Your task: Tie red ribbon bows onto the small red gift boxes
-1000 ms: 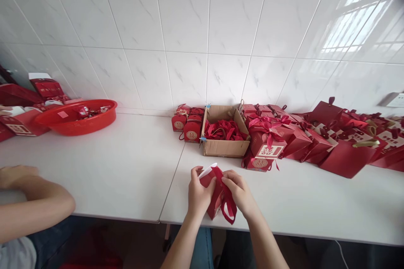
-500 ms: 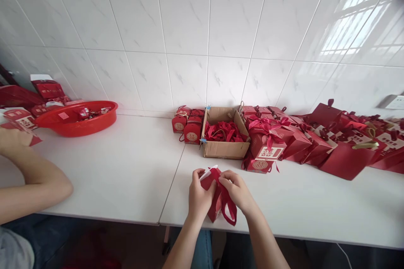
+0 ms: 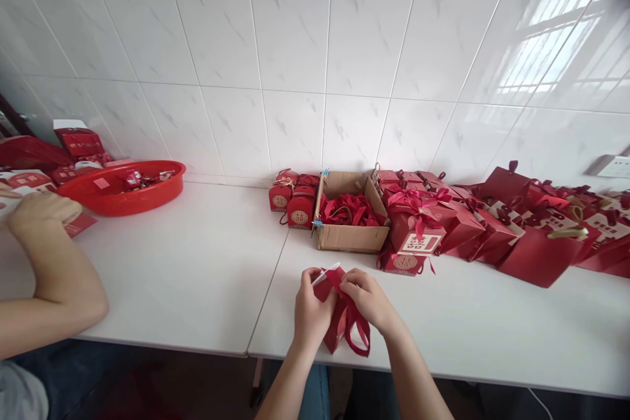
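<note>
A small red gift box (image 3: 335, 328) is at the near edge of the tabletop (image 3: 187, 275), tilted between the person's two hands, a white flap showing at its top. The left hand (image 3: 312, 308) has its grip closed around the box's upper side, thumb in front. The right hand (image 3: 367, 296) holds a narrow grip, fingertips pinching a dark red ribbon (image 3: 351, 315) against the top; the ribbon hangs in a loop down the box's right side. The fingers cover that spot, so I cannot tell whether the ribbon passes through the box.

Beyond the hands stands an open cardboard carton (image 3: 349, 237) holding tangled red ribbons (image 3: 350, 209). Two small red boxes (image 3: 300, 213) sit just left of it; many red gift boxes (image 3: 462, 226) crowd its right. Farther left, a co-worker's hand (image 3: 44, 210) is near a red plastic basin (image 3: 142, 202).
</note>
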